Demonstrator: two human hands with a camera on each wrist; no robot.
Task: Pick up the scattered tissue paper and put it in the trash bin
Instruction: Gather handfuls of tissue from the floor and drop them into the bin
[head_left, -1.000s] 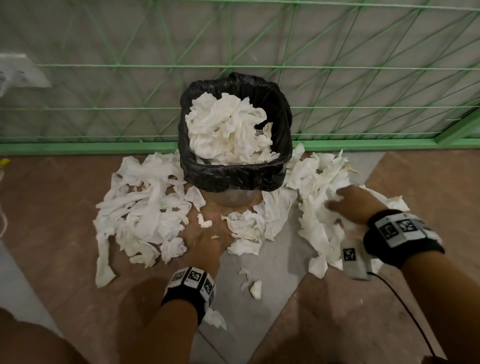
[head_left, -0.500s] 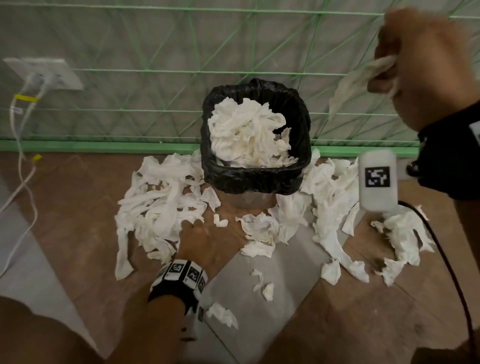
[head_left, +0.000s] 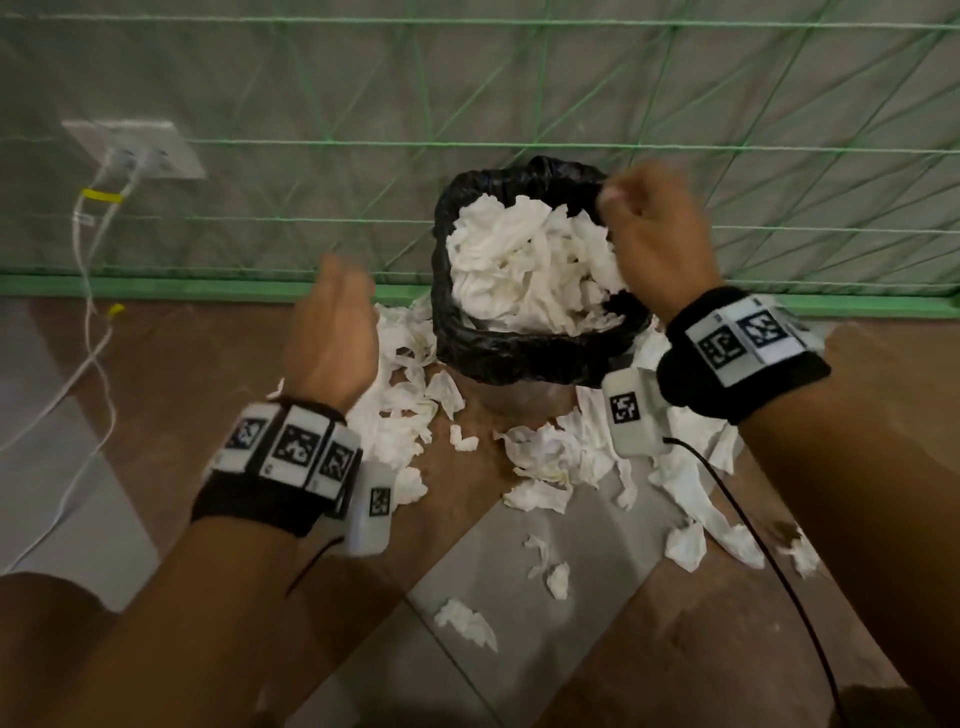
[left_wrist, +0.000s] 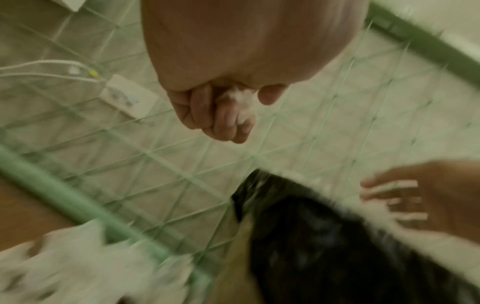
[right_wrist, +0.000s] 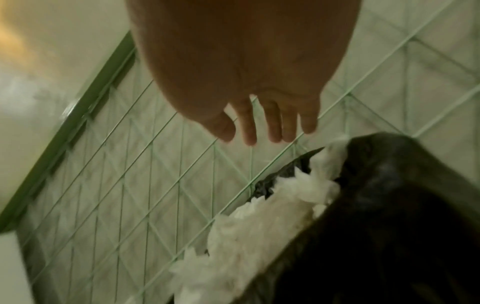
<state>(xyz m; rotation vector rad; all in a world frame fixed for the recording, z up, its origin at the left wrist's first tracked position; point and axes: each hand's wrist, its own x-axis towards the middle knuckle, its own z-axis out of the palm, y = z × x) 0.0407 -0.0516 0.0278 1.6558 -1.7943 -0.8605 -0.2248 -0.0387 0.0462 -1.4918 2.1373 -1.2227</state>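
Note:
A trash bin (head_left: 519, 358) lined with a black bag stands against the fence, heaped with white tissue (head_left: 519, 270). Scattered tissue paper (head_left: 550, 457) lies on the floor in front of the bin and on both sides of it. My left hand (head_left: 337, 317) is raised just left of the bin. The left wrist view shows its fingers (left_wrist: 228, 121) curled round a small white tissue piece (left_wrist: 242, 100). My right hand (head_left: 649, 234) hovers over the bin's right side. Its fingers (right_wrist: 275, 127) are straight and hold nothing above the bin's tissue (right_wrist: 259, 226).
A green wire fence (head_left: 519, 140) with a green base rail (head_left: 156, 288) runs right behind the bin. A wall socket (head_left: 135, 156) with white cables (head_left: 88, 312) sits at the left. A black cable (head_left: 753, 545) trails from my right wrist over the brown and grey floor.
My right hand came down from high up, where it held tissue, to above the bin and is now empty. My left hand lifted off the floor pile towards the bin with a tissue piece.

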